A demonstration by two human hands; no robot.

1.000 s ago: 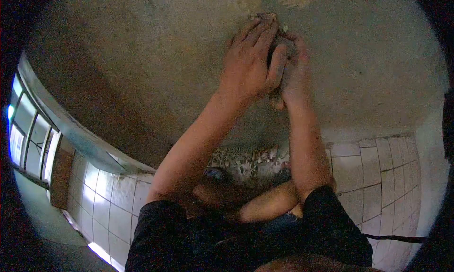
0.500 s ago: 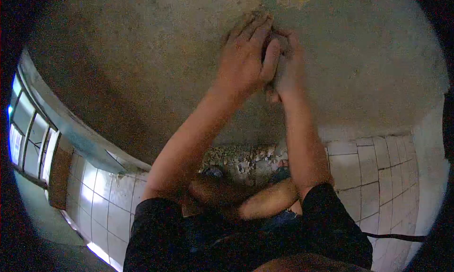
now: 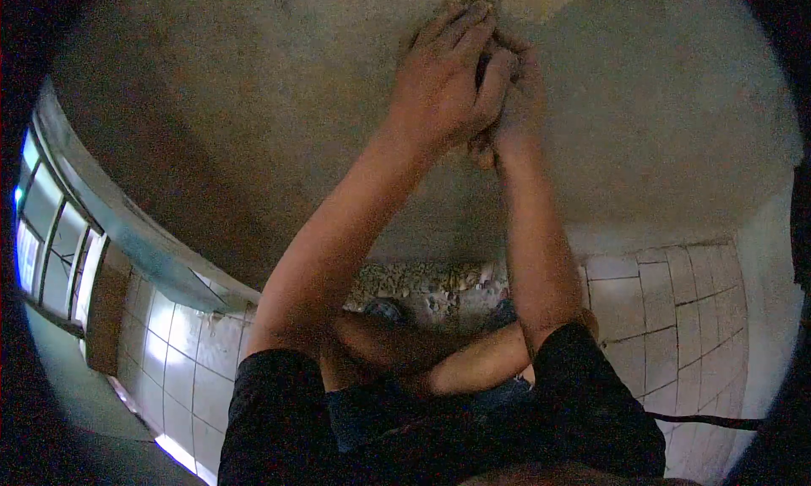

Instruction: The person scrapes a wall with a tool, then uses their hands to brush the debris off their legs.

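Note:
Both hands are raised together against a rough grey-brown wall [image 3: 321, 89], near the top of the view. My left hand [image 3: 443, 81] has its fingers bent over the top of a dark object that is mostly hidden. Close beside it on the right, my right hand [image 3: 519, 93] is wrapped round the same object, with its fingers partly behind the left thumb. What this object is cannot be made out under the hands. A small brownish end [image 3: 483, 158] shows below the hands.
Crumbled, flaking debris [image 3: 435, 287] lies along the foot of the wall. White tiled floor [image 3: 634, 317] spreads on both sides. A barred window [image 3: 59, 233] is at the far left. A black cable [image 3: 710, 421] runs at the lower right. Bent legs [image 3: 473, 359] are below the arms.
Both hands have moved slightly up along the wall, still together round the hidden object. The forearms have risen with them.

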